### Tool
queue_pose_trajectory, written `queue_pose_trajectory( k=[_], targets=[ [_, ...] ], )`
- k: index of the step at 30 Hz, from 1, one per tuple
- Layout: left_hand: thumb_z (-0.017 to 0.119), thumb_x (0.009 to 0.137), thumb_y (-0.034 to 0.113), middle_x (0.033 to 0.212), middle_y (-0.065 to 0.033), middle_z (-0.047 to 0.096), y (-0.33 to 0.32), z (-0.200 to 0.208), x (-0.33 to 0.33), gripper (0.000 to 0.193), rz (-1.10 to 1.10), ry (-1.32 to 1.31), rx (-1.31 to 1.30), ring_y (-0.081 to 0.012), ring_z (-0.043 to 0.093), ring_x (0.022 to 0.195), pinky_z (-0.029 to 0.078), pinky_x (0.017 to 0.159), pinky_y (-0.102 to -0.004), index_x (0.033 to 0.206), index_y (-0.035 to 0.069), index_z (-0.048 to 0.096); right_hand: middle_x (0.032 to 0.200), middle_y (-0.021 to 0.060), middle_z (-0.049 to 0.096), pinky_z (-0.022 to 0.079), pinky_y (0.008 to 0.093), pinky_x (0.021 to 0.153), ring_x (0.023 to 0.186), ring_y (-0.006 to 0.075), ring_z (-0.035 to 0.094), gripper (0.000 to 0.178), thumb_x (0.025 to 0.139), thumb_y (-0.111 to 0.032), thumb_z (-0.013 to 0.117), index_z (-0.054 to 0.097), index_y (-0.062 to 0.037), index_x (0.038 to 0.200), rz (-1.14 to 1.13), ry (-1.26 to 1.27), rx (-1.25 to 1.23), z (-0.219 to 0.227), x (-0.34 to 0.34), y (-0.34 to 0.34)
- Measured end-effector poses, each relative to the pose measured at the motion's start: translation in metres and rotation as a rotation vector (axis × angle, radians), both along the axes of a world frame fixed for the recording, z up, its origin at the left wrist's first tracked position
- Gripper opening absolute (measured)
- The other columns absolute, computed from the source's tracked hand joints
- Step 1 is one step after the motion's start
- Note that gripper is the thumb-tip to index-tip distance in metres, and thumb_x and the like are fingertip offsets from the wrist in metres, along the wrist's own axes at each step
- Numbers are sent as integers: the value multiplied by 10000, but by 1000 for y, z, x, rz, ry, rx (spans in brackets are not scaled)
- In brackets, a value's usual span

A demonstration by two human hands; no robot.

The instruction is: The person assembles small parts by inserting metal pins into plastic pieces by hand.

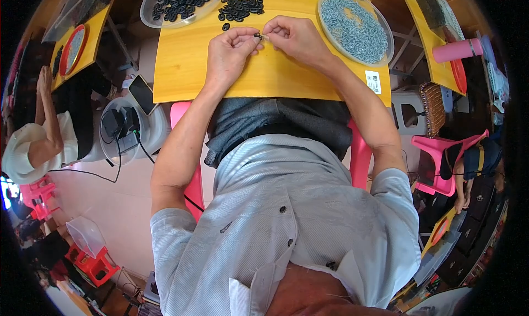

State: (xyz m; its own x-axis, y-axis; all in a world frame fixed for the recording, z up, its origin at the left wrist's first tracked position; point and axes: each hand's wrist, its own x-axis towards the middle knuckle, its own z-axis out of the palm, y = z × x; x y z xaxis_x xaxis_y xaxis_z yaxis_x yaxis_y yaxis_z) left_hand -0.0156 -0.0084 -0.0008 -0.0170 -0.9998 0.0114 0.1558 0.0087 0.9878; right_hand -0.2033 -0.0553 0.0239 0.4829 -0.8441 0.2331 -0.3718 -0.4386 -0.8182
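Note:
My left hand [228, 54] is closed in a pinch on a small black oval piece [257, 35] above the yellow table [190, 63]. Fingertip to fingertip with it, my right hand [297, 39] pinches a small pale piece [266, 37] against the black one; its exact kind is too small to tell. Just beyond my left hand lies a loose pile of black oval pieces [241, 9], with a single black oval [226, 27] nearer. A clear round tub [147, 10] of the same ovals stands at the far left.
To the right, a round tray [390, 46] holds many small silvery screw-like pieces. A white label [373, 82] sticks to the table's near right corner. Pink stool legs [361, 156] flank my lap. Other people sit at yellow tables on both sides.

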Motion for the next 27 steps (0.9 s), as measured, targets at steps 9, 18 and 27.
queue_pose_trajectory(
  k=[9,18,27],
  targets=[
    [660,931,28,884,-97,723,3,-3,-3,181,28,-126,-38,-121,695,794,547,706,-230,1077,-79,661,716,19,661,504,219,606,646,53,606,152,891,-99,676,693,44,942,-23,14,47,2,1,4],
    [665,907,45,798,-91,737,8,-1,-7,144,32,-444,-142,-104,700,746,551,688,-254,1013,-39,716,685,103,692,533,279,602,579,143,683,194,848,-153,633,695,30,868,43,81,211,4,-5,-2],
    [651,927,18,840,-102,719,1,-4,-3,162,29,-47,-32,-125,696,768,553,696,-236,1044,-93,668,716,80,688,520,263,592,622,125,679,224,888,-162,640,682,55,927,49,-57,258,2,-2,-2]
  ],
)
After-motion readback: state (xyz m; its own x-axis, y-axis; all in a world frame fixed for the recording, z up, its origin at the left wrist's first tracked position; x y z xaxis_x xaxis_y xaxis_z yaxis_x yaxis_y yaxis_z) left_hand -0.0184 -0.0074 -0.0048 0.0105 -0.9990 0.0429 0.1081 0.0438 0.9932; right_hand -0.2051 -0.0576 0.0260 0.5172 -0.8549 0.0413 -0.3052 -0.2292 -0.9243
